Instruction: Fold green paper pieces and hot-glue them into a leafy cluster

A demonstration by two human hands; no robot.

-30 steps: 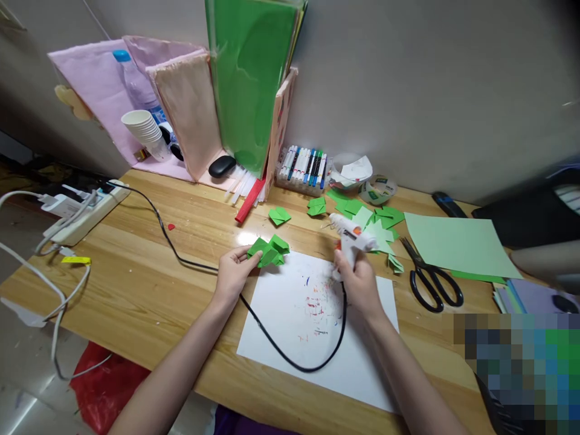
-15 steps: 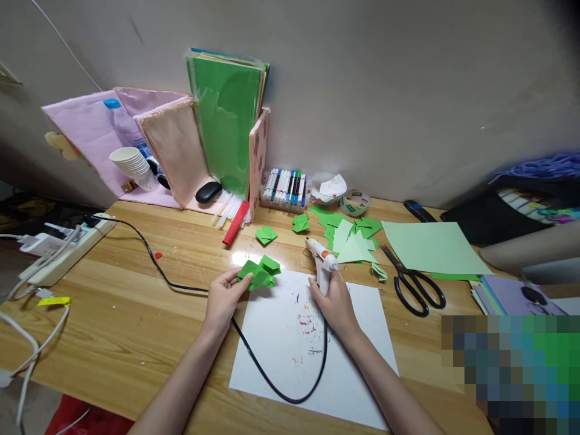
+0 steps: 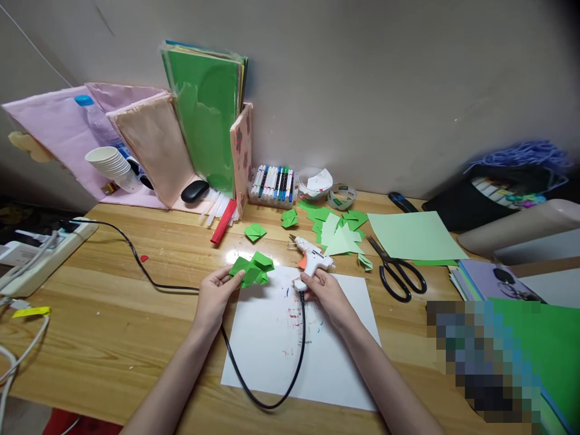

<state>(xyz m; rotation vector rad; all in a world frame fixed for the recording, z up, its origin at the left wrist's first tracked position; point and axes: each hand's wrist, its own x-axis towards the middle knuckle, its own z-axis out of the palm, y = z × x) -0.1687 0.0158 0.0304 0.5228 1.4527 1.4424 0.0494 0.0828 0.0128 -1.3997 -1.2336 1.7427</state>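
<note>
Between the thumb and fingers of my left hand (image 3: 216, 295) is a folded green paper piece (image 3: 254, 270), held over the top left of a marked white sheet (image 3: 267, 356). My right hand (image 3: 327, 294) grips the lower handle of a white glue gun (image 3: 312, 257), whose nozzle points up and left. The gun's black cord (image 3: 302, 338) loops down over the sheet and passes under my left wrist. Two more folded green pieces (image 3: 255, 232) lie behind, on the wooden table.
Black scissors (image 3: 396, 272) and a pale green sheet (image 3: 417, 235) lie to the right, near green scraps (image 3: 343, 238). Markers (image 3: 274, 184), a tape roll (image 3: 341, 196) and a red stick (image 3: 223, 222) stand at the back. A power strip (image 3: 49, 257) is at the left.
The glue gun has turned, so its side shows and its handle slants down to the left. My right hand has shifted on the handle. The whole view has moved slightly right.
</note>
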